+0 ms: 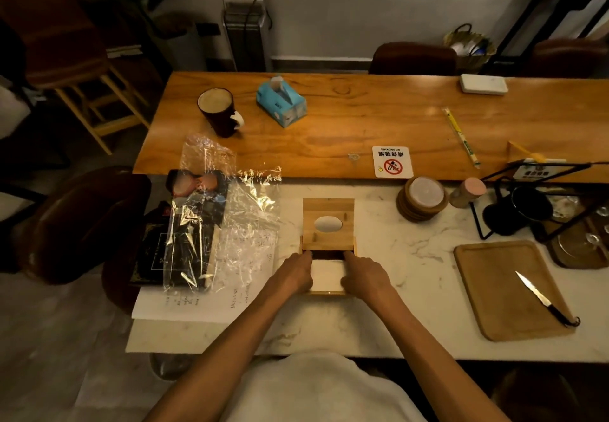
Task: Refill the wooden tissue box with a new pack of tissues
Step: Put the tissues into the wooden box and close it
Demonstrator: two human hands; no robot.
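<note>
On the marble counter (pixel 412 290) before me sits the wooden tissue box (pixel 328 292), its sliding lid (pixel 328 224) pushed half open away from me. My left hand (pixel 295 273) and right hand (pixel 364 275) press the white tissues (pixel 327 275) between them, set in the box's opening.

Left grip (pixel 295 272), right grip (pixel 364 275), palms-down.

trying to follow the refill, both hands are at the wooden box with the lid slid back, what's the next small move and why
Probably press the white tissue stack flat into the wooden box, then slide the lid toward the person to close it. The left hand and right hand flank the stack, and the lid covers only the far half.
</note>
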